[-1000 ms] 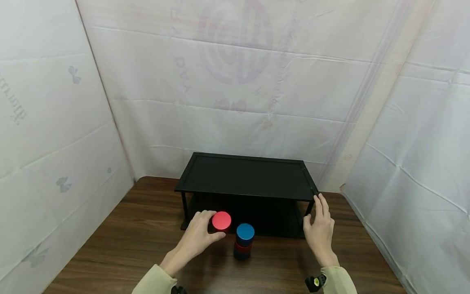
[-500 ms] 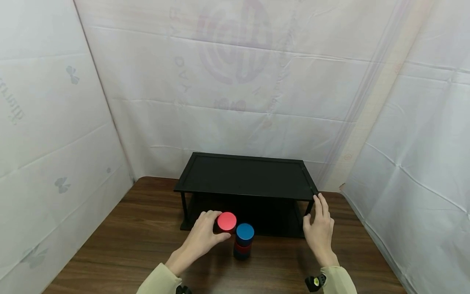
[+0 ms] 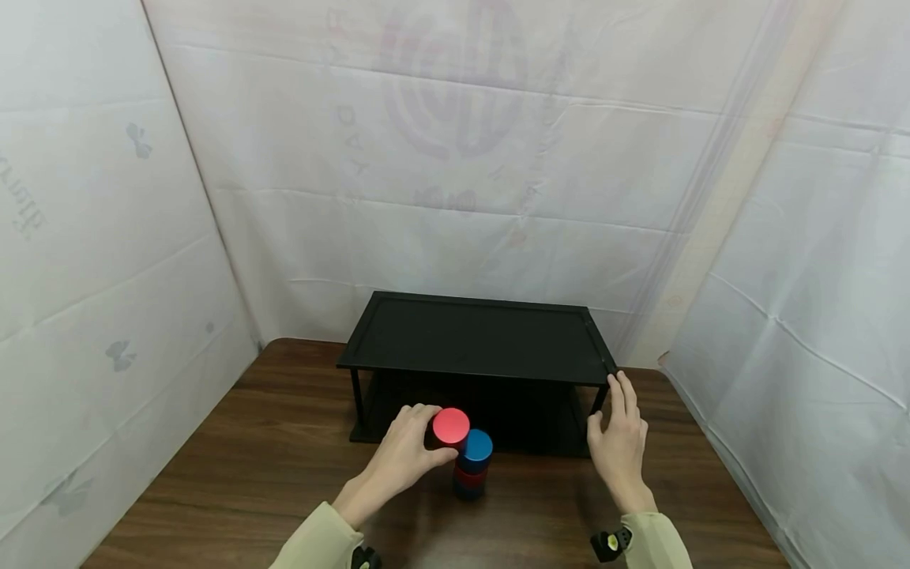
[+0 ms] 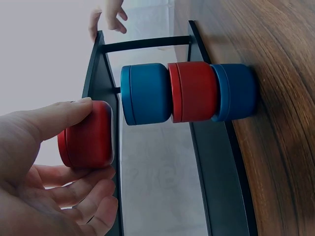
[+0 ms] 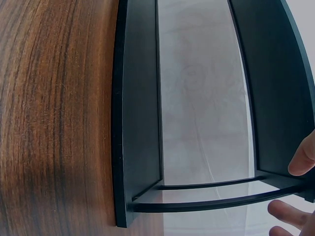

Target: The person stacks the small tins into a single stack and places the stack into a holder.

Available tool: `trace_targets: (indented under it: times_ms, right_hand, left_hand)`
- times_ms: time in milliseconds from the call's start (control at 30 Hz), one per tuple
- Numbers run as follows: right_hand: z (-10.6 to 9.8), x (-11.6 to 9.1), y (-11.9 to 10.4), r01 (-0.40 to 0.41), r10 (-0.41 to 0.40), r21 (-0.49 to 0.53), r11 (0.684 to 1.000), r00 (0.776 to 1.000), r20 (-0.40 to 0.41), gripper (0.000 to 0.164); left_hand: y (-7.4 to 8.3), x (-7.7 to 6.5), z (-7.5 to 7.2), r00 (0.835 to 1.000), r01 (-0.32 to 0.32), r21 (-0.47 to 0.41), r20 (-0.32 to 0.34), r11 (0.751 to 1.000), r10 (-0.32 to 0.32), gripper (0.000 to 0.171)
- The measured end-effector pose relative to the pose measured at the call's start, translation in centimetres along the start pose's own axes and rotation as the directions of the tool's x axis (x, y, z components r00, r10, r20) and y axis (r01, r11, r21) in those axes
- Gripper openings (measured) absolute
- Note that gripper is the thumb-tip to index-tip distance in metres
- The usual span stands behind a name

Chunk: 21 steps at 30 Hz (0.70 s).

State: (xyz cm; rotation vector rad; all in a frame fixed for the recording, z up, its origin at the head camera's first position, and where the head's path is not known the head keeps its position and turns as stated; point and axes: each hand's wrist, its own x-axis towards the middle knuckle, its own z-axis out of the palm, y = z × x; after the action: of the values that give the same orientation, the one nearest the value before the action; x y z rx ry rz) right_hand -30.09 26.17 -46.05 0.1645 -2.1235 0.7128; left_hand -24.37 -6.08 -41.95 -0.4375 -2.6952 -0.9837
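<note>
My left hand [image 3: 401, 458] holds a small round red tin [image 3: 451, 427] by its sides, thumb on one side and fingers on the other. Just to the right stands a stack of tins: a blue tin [image 4: 147, 93] on top, a red tin [image 4: 194, 92] in the middle, a blue tin [image 4: 240, 92] at the bottom on the table. In the left wrist view, a gap shows between the held tin and the stack's top. My right hand [image 3: 618, 446] has its fingertips at the front right corner of a black two-tier rack [image 3: 483, 336], fingers mostly straight.
The rack stands on the brown wooden table [image 3: 263, 442], behind the tins. Its lower shelf [image 5: 140, 108] lies close to the tabletop, and thin black posts [image 5: 211, 205] join it to the upper one. White sheets [image 3: 455, 182] enclose the back and both sides.
My left hand has carried the red tin to the right, closer to the stack, where it now partly covers the top blue tin in the head view. My right hand stays at the rack corner.
</note>
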Motion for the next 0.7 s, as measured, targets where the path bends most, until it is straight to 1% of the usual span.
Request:
trace_targets:
  times_ms: [500, 700]
  right_hand:
    - [0.0, 0.0, 0.0, -0.003, 0.003, 0.003, 1.000, 1.000, -0.001, 0.064]
    - [0.1, 0.0, 0.1, -0.009, 0.008, 0.005, 1.000, 1.000, 0.004, 0.064]
  left_hand:
    - [1.2, 0.6, 1.2, 0.999, -0.027, -0.038, 0.045, 0.999, 0.029, 0.058]
    - [1.5, 0.8, 1.6, 0.998, -0.040, -0.037, 0.048, 0.998, 0.042, 0.057]
